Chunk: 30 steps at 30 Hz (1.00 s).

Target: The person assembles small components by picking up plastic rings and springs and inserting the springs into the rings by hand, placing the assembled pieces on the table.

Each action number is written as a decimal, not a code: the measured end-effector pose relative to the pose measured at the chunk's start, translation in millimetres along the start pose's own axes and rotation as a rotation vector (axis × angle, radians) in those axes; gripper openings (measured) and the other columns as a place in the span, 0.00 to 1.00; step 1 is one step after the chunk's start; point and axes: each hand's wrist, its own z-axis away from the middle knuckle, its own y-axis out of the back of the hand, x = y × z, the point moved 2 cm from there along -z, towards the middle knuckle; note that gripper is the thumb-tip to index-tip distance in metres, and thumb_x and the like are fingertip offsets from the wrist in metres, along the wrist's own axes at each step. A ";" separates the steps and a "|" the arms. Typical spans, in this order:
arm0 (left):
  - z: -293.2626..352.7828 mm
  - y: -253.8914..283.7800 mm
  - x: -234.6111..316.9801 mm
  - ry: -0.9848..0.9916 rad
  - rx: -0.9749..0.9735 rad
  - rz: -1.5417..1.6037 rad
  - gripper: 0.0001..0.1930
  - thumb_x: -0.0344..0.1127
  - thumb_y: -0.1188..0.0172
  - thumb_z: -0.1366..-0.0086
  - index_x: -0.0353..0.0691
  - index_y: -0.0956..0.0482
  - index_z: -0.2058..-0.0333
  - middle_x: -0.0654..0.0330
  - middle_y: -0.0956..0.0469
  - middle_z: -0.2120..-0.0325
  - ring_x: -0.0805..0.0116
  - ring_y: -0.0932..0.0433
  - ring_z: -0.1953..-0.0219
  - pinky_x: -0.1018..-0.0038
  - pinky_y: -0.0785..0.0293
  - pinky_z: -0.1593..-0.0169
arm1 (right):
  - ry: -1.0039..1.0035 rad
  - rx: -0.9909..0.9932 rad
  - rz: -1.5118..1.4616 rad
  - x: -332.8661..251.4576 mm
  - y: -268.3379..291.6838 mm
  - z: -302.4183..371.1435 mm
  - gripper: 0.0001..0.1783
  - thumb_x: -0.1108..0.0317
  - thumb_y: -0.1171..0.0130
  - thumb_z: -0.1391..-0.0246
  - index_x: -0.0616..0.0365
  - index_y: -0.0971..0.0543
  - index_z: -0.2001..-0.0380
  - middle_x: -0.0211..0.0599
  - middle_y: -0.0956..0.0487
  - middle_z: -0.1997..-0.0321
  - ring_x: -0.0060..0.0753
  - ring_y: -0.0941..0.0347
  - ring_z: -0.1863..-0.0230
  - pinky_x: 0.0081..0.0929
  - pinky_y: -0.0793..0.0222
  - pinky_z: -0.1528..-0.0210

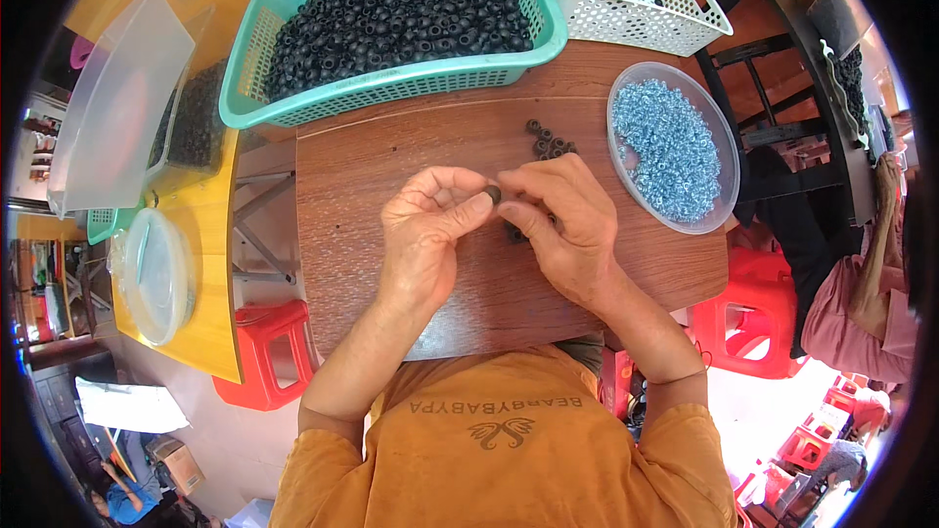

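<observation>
In the middle of the view, above the brown tabletop (362,156), both of my hands meet. My left hand (425,230) pinches a small dark round piece (492,194) between thumb and forefinger. Close against it, my right hand (572,225) has its thumb and fingers drawn together; what they hold, if anything, is hidden. Several black rounded pieces with holes (551,144) lie loose just beyond my right hand, and a few more are partly covered under it. To the right, a clear round tub (736,171) holds many small light-blue see-through pieces (675,152).
A teal basket (391,78) full of black pieces stands at the far edge, beside a white basket (636,24) with a few. On the left, a yellow table (210,254) bears plastic containers (161,274). Red stools (753,313) flank me; another person's arm (875,264) shows at right.
</observation>
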 end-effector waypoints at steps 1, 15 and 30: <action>2.9 -2.4 1.5 0.001 0.000 0.002 0.09 0.20 0.39 0.45 0.34 0.24 0.65 0.57 0.22 0.66 0.69 0.24 0.65 0.74 0.26 0.59 | -0.100 0.013 -0.063 1.1 0.1 1.8 0.15 0.80 0.36 0.61 0.60 0.20 0.65 0.37 0.23 0.69 0.33 0.29 0.68 0.26 0.33 0.67; 9.1 -19.7 20.3 -0.864 -0.089 -1.077 0.12 0.17 0.37 0.55 0.37 0.23 0.69 0.57 0.24 0.72 0.61 0.24 0.70 0.72 0.29 0.67 | -0.773 0.036 -0.935 13.4 -12.3 20.4 0.13 0.78 0.36 0.53 0.63 0.21 0.61 0.28 0.21 0.66 0.14 0.29 0.67 0.12 0.33 0.67; 11.8 -6.2 9.8 -0.418 -0.058 -0.805 0.12 0.18 0.38 0.50 0.36 0.24 0.66 0.63 0.24 0.71 0.72 0.27 0.72 0.79 0.29 0.66 | -0.624 0.021 -0.592 4.6 -15.1 22.3 0.06 0.79 0.38 0.53 0.63 0.21 0.69 0.28 0.23 0.71 0.19 0.30 0.70 0.16 0.33 0.66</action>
